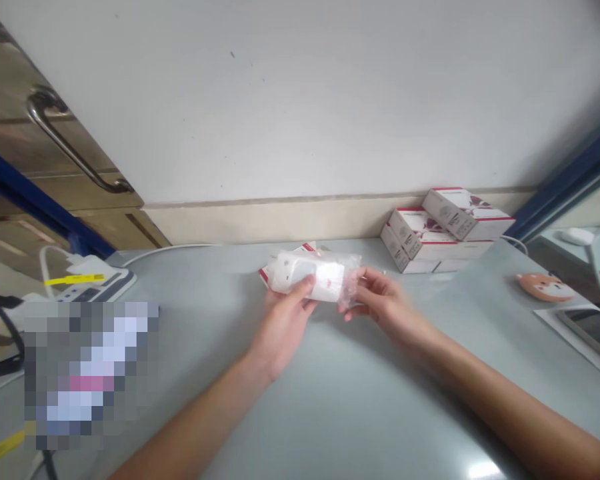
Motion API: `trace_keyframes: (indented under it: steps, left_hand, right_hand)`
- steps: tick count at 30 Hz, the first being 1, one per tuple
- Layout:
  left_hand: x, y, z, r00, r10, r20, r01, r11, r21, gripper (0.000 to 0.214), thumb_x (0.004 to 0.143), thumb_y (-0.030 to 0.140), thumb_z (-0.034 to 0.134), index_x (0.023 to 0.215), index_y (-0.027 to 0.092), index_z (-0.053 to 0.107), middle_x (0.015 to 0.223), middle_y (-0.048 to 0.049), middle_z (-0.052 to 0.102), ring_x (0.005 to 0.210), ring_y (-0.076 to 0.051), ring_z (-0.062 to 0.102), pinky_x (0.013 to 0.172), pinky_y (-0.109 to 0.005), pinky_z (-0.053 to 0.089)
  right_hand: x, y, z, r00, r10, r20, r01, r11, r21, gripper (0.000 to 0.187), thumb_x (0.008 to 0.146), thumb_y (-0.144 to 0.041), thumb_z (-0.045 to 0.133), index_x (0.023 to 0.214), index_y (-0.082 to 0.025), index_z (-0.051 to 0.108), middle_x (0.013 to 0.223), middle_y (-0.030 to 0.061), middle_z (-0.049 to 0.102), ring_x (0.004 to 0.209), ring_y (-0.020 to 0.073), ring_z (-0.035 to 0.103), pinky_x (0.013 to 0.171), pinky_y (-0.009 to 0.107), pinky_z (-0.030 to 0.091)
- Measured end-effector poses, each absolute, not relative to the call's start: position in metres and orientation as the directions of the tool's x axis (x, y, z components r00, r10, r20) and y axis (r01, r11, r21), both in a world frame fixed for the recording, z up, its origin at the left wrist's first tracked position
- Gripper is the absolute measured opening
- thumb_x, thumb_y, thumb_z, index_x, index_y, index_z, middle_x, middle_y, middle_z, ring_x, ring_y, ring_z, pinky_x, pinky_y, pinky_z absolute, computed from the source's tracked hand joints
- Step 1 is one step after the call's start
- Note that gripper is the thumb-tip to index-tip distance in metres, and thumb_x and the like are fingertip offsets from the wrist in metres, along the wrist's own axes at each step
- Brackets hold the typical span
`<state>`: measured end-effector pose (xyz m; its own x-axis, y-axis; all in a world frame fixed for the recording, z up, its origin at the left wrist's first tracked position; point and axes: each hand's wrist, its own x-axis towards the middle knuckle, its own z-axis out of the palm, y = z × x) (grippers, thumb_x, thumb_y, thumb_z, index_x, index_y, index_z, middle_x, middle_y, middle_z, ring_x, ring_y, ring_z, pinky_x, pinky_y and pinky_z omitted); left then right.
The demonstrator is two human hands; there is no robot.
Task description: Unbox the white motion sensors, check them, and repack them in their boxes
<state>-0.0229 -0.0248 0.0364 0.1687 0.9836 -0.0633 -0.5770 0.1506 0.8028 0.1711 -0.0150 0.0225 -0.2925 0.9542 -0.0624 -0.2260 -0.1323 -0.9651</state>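
Your left grip (283,327) closes around the clear plastic bag (350,293) holding a white item (305,273), at 12 o'clock just above the desk (190,267), your right grip (385,303) pinches its other end, and it looks unopened, with red-trimmed white boxes (437,233) stacked untouched at 1 o'clock

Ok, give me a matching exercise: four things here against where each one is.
Things:
1. Left hand
2. Stack of red-trimmed white boxes
3. Orange fox-face pad
4. Curved metal handle

Places:
A. On the wood-grain door, far left
B. Gripping a plastic-wrapped white item
C. Right side of the grey table
D. Back of the table, by the wall

Pairs: 1-B, 2-D, 3-C, 4-A
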Motion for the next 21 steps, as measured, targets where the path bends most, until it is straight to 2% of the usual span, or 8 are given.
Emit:
trace_keyframes:
  steps: [2,4,8,12,14,16,19,21]
  left_hand:
    - [-0.023,-0.025,0.037,0.133,0.990,-0.043,-0.556,0.111,0.824,0.051,0.091,0.028,0.079,0.140,0.027,0.064,0.147,-0.0075,0.067,0.145,-0.029,0.055,0.123,-0.045,0.045]
    - [-0.023,-0.025,0.037,0.114,0.993,-0.039,-0.536,0.094,0.839,0.054,0.091,0.028,0.080,0.142,0.028,0.063,0.147,-0.0075,0.067,0.145,-0.029,0.056,0.122,-0.047,0.045]
    - [-0.023,-0.024,0.038,0.140,0.989,-0.038,-0.555,0.110,0.824,0.050,0.092,0.028,0.079,0.140,0.027,0.064,0.148,-0.0072,0.067,0.146,-0.029,0.055,0.121,-0.046,0.046]
    - [-0.023,-0.023,0.041,0.174,0.984,-0.031,-0.574,0.127,0.809,0.049,0.094,0.028,0.077,0.141,0.027,0.065,0.150,-0.0065,0.065,0.147,-0.028,0.053,0.122,-0.045,0.046]
    - [-0.023,-0.024,0.043,0.170,0.984,-0.048,-0.578,0.139,0.804,0.052,0.094,0.029,0.076,0.144,0.028,0.063,0.151,-0.0065,0.064,0.149,-0.028,0.052,0.123,-0.044,0.046]
    - [-0.023,-0.024,0.043,0.150,0.987,-0.058,-0.584,0.136,0.800,0.052,0.094,0.029,0.076,0.144,0.027,0.062,0.151,-0.0069,0.064,0.150,-0.027,0.051,0.123,-0.044,0.045]
    - [-0.022,-0.026,0.039,0.103,0.994,-0.032,-0.561,0.084,0.823,0.051,0.091,0.028,0.079,0.140,0.026,0.064,0.146,-0.0076,0.067,0.146,-0.028,0.055,0.121,-0.044,0.046]
    - [-0.021,-0.027,0.034,0.100,0.995,-0.021,-0.527,0.070,0.847,0.050,0.089,0.028,0.081,0.137,0.025,0.065,0.141,-0.0086,0.070,0.141,-0.030,0.059,0.118,-0.046,0.048]
  right_hand:
    - [0.173,-0.015,0.024,-0.336,0.937,-0.095,-0.275,-0.194,-0.942,0.033,0.094,-0.051,0.073,0.104,-0.021,0.067,0.098,0.0063,0.071,0.082,0.0190,0.071,0.072,0.035,0.061]
    - [0.174,-0.015,0.024,-0.336,0.936,-0.103,-0.255,-0.196,-0.947,0.035,0.095,-0.053,0.072,0.106,-0.020,0.068,0.095,0.0055,0.070,0.079,0.0182,0.069,0.072,0.035,0.060]
    - [0.175,-0.012,0.019,-0.271,0.960,-0.066,-0.120,-0.102,-0.987,0.033,0.087,-0.049,0.081,0.096,-0.020,0.067,0.090,0.0036,0.068,0.075,0.0163,0.065,0.073,0.035,0.059]
    - [0.175,-0.010,0.016,-0.196,0.981,-0.007,-0.076,-0.022,-0.997,0.028,0.088,-0.045,0.077,0.096,-0.021,0.065,0.093,0.0029,0.066,0.079,0.0168,0.064,0.073,0.034,0.058]
    - [0.175,-0.010,0.019,-0.119,0.993,0.017,-0.105,0.005,-0.994,0.026,0.087,-0.041,0.077,0.097,-0.022,0.063,0.093,0.0017,0.064,0.079,0.0161,0.062,0.071,0.032,0.057]
    - [0.177,-0.012,0.025,-0.092,0.996,0.002,-0.189,-0.015,-0.982,0.030,0.088,-0.045,0.076,0.106,-0.025,0.063,0.099,0.0022,0.063,0.082,0.0176,0.064,0.069,0.033,0.058]
    - [0.177,-0.016,0.032,-0.334,0.938,-0.090,-0.292,-0.194,-0.937,0.051,0.093,-0.064,0.066,0.132,-0.031,0.057,0.116,0.0075,0.064,0.094,0.0254,0.069,0.069,0.039,0.063]
    - [0.173,-0.020,0.031,-0.432,0.893,-0.127,-0.258,-0.257,-0.931,0.057,0.094,-0.070,0.063,0.134,-0.031,0.057,0.117,0.0094,0.066,0.092,0.0253,0.069,0.066,0.038,0.063]
